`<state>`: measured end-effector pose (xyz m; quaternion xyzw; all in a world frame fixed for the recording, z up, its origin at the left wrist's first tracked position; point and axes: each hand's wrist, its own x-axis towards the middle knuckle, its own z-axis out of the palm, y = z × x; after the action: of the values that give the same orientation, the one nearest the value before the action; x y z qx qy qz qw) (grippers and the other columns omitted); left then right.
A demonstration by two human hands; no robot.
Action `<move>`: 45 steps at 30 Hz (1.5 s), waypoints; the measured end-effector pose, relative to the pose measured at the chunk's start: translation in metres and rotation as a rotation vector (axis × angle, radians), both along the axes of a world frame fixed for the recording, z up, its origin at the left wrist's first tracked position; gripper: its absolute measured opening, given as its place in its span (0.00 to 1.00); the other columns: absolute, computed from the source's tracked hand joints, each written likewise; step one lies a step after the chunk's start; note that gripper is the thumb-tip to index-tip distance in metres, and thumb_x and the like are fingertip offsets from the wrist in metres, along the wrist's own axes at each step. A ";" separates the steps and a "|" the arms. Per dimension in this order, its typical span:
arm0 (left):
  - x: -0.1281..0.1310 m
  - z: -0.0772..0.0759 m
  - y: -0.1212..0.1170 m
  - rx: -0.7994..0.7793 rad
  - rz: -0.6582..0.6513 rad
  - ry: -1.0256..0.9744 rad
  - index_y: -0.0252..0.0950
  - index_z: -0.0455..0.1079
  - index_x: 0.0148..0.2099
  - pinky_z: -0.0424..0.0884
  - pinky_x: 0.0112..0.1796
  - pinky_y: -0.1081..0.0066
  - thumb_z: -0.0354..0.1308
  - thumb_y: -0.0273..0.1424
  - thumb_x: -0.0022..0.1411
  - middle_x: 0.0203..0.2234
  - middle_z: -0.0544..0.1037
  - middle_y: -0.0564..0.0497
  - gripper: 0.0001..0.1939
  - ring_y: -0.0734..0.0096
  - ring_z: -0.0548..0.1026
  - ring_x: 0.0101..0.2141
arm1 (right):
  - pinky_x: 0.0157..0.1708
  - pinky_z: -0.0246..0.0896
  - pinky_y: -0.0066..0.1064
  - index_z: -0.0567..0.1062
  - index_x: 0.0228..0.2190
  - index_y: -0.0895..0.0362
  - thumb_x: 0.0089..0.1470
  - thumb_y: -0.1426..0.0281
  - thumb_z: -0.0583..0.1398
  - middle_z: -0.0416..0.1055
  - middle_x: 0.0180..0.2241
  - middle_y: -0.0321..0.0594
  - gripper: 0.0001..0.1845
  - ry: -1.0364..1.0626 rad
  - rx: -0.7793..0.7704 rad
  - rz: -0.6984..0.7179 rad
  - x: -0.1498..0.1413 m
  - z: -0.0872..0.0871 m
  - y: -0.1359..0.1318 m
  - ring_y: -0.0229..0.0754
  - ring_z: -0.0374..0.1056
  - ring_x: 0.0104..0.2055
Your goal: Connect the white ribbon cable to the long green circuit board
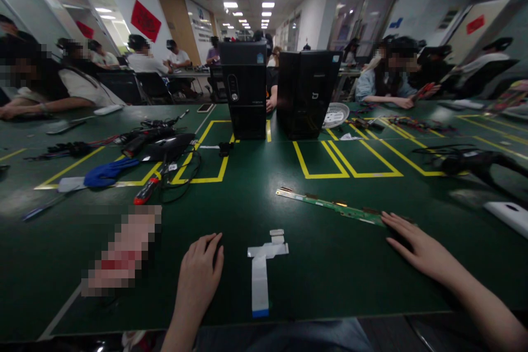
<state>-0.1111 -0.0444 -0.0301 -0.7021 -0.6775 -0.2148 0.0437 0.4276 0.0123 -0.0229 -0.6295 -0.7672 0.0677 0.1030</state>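
My left hand (202, 264) lies palm down on the green tabletop, its fingers loosely extended and holding nothing. To its right is a white flat ribbon cable (259, 280) with a blue end, with a small pale connector (277, 235) at its far end. A long, narrow green circuit board (330, 207) lies slanted across the table further right. The fingertips of my right hand (418, 245) rest at the near right end of this board, partly covering it. That hand is stretched out flat, not wrapped round the board.
Two black computer towers (247, 93) stand ahead among yellow tape outlines. On the left are a red-handled screwdriver (146, 191), a blue glove (109, 172) and dark cables. A white device (509, 217) and black cables (457, 159) lie at right. Several people sit at the tables beyond.
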 end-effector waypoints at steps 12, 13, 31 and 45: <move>0.000 -0.001 0.001 0.019 -0.002 0.001 0.32 0.71 0.52 0.70 0.44 0.57 0.45 0.34 0.67 0.43 0.74 0.41 0.19 0.55 0.73 0.44 | 0.62 0.52 0.48 0.61 0.61 0.56 0.63 0.56 0.50 0.54 0.64 0.44 0.30 -0.017 0.005 0.455 -0.147 0.022 0.053 0.47 0.51 0.65; 0.000 -0.001 0.001 0.021 0.000 -0.001 0.33 0.71 0.52 0.70 0.44 0.57 0.45 0.34 0.67 0.43 0.74 0.41 0.19 0.55 0.73 0.44 | 0.62 0.52 0.48 0.61 0.62 0.56 0.63 0.57 0.50 0.54 0.64 0.44 0.30 -0.023 0.004 0.479 -0.157 0.022 0.055 0.47 0.51 0.65; 0.001 -0.001 -0.001 0.009 0.011 -0.002 0.33 0.71 0.52 0.70 0.44 0.56 0.45 0.34 0.67 0.44 0.74 0.41 0.19 0.54 0.73 0.44 | 0.63 0.51 0.49 0.56 0.64 0.58 0.63 0.58 0.51 0.52 0.64 0.49 0.32 -0.011 0.092 0.535 -0.206 0.010 0.024 0.49 0.49 0.66; 0.050 0.007 -0.006 0.013 -0.254 -0.061 0.38 0.68 0.56 0.69 0.51 0.54 0.47 0.32 0.68 0.51 0.73 0.43 0.18 0.56 0.69 0.52 | 0.64 0.45 0.51 0.60 0.62 0.53 0.64 0.55 0.49 0.50 0.66 0.46 0.29 0.053 0.011 0.595 -0.203 0.012 0.024 0.49 0.41 0.68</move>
<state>-0.0609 -0.0506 -0.0229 -0.7750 -0.5828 -0.2443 -0.0002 0.2248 0.0361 -0.0108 -0.3746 -0.9153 0.1071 0.1021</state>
